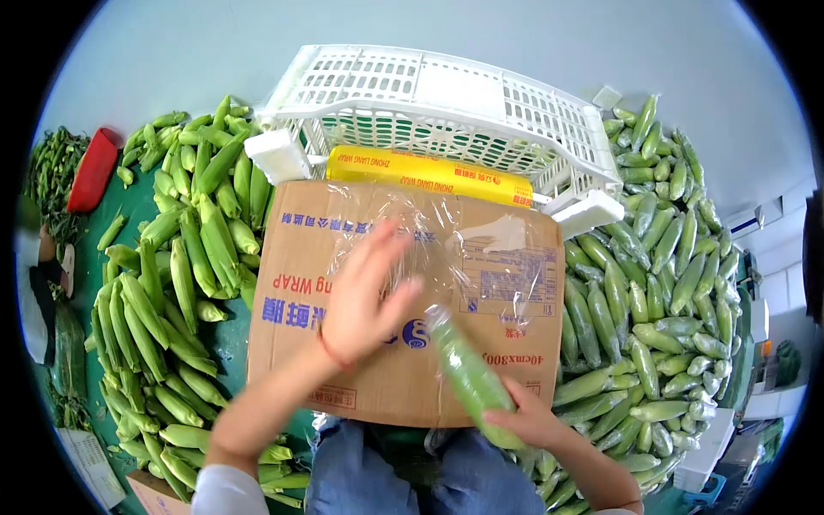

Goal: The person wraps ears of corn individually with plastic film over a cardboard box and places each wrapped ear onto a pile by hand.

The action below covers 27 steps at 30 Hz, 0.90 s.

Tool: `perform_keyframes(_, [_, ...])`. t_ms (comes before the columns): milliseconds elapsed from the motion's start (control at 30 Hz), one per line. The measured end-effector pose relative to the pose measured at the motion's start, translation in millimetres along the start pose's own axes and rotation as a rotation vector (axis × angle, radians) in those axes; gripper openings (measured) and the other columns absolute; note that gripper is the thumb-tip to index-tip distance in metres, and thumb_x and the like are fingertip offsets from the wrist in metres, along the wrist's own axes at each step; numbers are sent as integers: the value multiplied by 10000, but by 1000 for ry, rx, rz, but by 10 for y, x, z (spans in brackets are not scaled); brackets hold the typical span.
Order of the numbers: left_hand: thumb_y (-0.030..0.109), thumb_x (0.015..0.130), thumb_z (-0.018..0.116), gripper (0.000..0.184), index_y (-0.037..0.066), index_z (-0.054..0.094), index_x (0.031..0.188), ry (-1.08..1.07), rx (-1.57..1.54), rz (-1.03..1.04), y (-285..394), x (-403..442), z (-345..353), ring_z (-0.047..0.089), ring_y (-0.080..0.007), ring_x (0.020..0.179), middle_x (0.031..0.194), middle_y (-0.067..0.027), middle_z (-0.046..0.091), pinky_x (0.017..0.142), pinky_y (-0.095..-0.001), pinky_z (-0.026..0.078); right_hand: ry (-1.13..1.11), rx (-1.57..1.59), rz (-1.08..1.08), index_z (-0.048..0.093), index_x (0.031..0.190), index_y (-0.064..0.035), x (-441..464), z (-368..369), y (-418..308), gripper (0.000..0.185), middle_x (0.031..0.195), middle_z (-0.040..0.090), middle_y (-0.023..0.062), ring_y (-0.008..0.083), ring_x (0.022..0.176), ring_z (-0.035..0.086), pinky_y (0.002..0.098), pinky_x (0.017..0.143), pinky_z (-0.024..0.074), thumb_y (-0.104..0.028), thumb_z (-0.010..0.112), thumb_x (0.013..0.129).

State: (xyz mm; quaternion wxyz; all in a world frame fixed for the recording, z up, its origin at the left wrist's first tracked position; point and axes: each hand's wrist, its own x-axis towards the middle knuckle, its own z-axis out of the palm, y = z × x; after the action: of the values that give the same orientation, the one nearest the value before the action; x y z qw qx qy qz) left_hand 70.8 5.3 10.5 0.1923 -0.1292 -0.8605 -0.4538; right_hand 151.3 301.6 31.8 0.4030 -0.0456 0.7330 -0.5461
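My right hand (pixel 525 417) grips an ear of corn (pixel 470 374) in green husk by its lower end. The ear tilts over the front of a cardboard box (pixel 403 378), and clear film seems to cover its upper end. My left hand (pixel 371 287), slightly blurred, is over the middle of the box with fingers stretched out and nothing in them. Clear plastic film (pixel 438 227) spreads across the top of the box, partly behind that hand. The film comes from the side of a yellow roll box of wrap (pixel 429 174) at the box's far edge.
A white plastic crate (pixel 455 90) stands behind the roll box. Unwrapped corn ears (pixel 184 257) are heaped at left, film-wrapped ears (pixel 661 292) at right. A red container (pixel 93 170) and a bunch of greens (pixel 60 167) sit far left. My legs (pixel 403 472) are below the box.
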Motion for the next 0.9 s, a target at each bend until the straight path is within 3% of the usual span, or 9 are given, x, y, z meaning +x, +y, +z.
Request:
perform_keyframes(133, [95, 777, 660, 564, 114, 547, 1329, -126, -26, 197, 390, -401, 291, 361, -372, 1385, 1449, -194, 428, 1118, -499, 314, -150, 774, 250, 370, 1379, -15, 236, 228, -376, 650, 1001, 591, 186, 280, 744, 642, 339, 588, 548, -463, 537, 938])
perform_keyframes(267, [46, 826, 577, 569, 174, 466, 1369, 222, -1065, -296, 335, -179, 324, 533, -311, 1189, 1319, -158, 522, 980, -462, 451, -908, 1514, 136, 221, 1492, -97, 582, 608, -154, 815, 801, 550, 164, 230, 555, 546, 315, 474, 475, -652, 395, 921])
perform_keyframes(367, [33, 894, 497, 348, 159, 455, 1216, 262, -1789, -541, 451, -18, 298, 613, -220, 772, 914, -85, 562, 730, -414, 553, -1127, 1625, -19, 169, 1528, -154, 757, 738, -60, 895, 739, 521, 150, 207, 478, 497, 297, 415, 438, -765, 300, 886])
perform_keyframes(433, [126, 942, 500, 186, 132, 472, 1125, 282, -1453, -677, 393, -71, 259, 593, -201, 774, 889, -64, 521, 710, -374, 544, -846, 1507, 211, 124, 1546, -180, 597, 615, -327, 945, 767, 528, 154, 191, 452, 481, 277, 401, 425, -811, 268, 857])
perform_keyframes(533, [248, 1019, 449, 150, 107, 486, 1053, 308, -997, -757, 272, -241, 129, 579, -183, 744, 857, -61, 507, 695, -338, 530, -389, 896, 136, 262, 1489, -91, 400, 455, -152, 795, 974, 622, 163, 210, 630, 626, 282, 472, 523, -474, 632, 898])
perform_keyframes(633, [270, 1047, 387, 235, 63, 496, 1028, 281, -707, -690, 167, -631, 38, 590, -161, 771, 869, -52, 531, 709, -298, 526, 117, -33, -530, 412, 1418, -80, 318, 329, -38, 737, 1076, 653, 160, 233, 779, 677, 287, 629, 570, -224, 787, 800])
perform_keyframes(733, [321, 1061, 326, 403, 18, 563, 940, 173, -315, -662, 151, -828, -224, 606, -136, 795, 856, -64, 603, 708, -248, 504, 371, -441, -574, 601, 1243, -52, -8, 150, -413, 522, 1156, 659, 147, 260, 922, 678, 323, 846, 543, -156, 798, 771])
perform_keyframes(767, [357, 1059, 314, 463, 13, 585, 911, 148, -367, -710, 216, -887, -206, 604, -145, 709, 802, -78, 617, 635, -243, 493, 487, -410, -656, 690, 1083, -41, -75, 102, -403, 294, 1106, 680, 147, 269, 950, 670, 364, 928, 495, -160, 738, 819])
perform_keyframes(900, [530, 1020, 305, 602, 21, 603, 901, -455, -819, -1156, 629, -1013, -159, 451, -179, 345, 607, -96, 597, 331, -270, 356, 528, 49, -885, 678, 1040, -47, -162, -223, -652, 234, 1011, 699, 127, 249, 870, 670, 398, 888, 493, -203, 668, 866])
